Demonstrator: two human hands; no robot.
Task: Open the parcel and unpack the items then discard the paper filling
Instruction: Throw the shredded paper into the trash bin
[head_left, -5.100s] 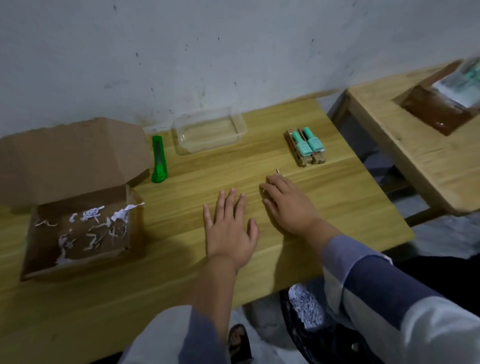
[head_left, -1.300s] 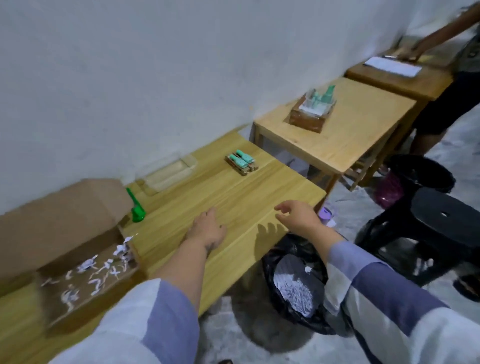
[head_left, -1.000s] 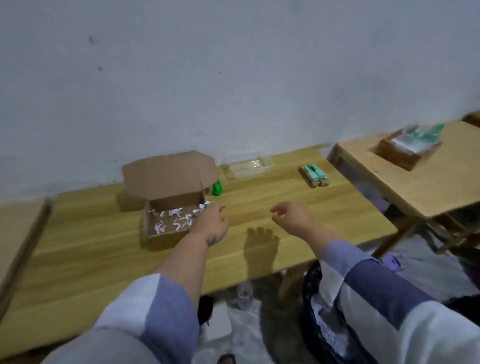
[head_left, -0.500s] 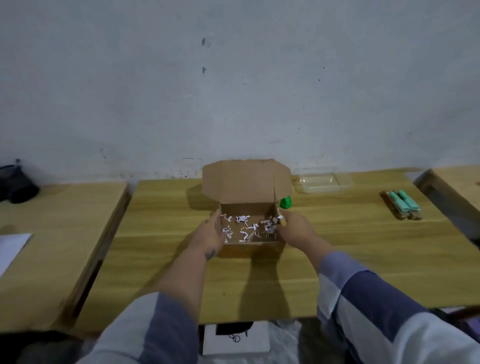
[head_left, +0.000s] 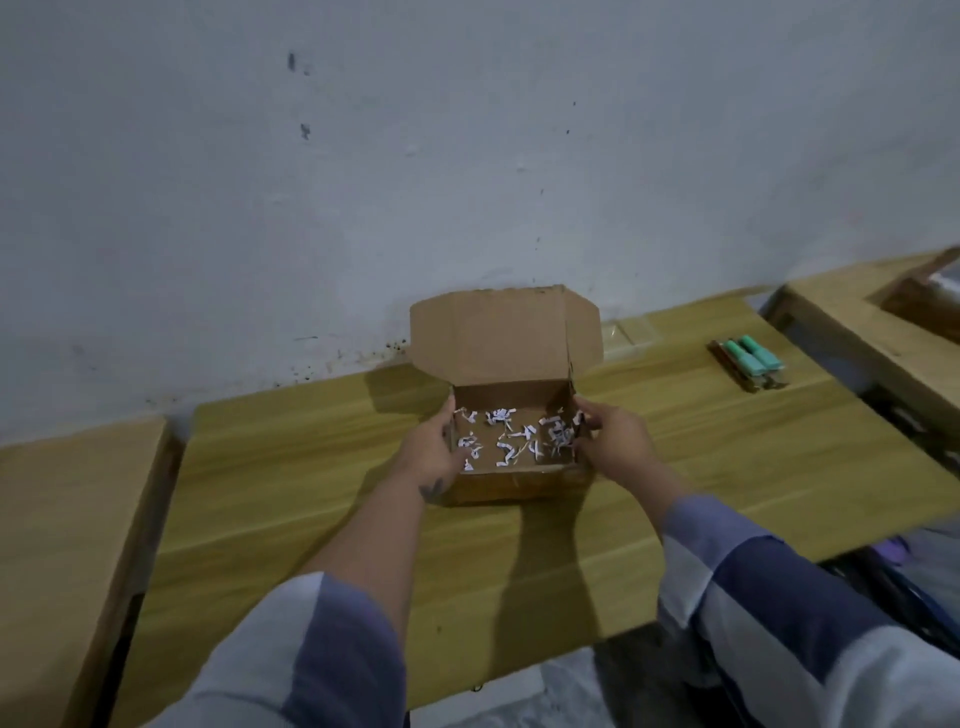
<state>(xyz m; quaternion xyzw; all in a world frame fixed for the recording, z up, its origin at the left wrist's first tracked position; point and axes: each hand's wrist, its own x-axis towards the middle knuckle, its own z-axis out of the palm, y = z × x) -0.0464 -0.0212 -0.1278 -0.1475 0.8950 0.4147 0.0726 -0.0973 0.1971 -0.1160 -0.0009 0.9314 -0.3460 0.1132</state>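
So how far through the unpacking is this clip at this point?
Done: the brown cardboard box is open, and the teal-capped items lie out on the wooden table. In hand: the left hand and right hand grip the box's sides. Left: the white shredded paper scraps inside the box still need discarding.

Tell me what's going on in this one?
A person holds an open cardboard box on the wooden table, left hand on its left wall, right hand gripping its right wall. Only scattered white paper shreds remain inside. Two teal-capped items already lie unpacked to the right.
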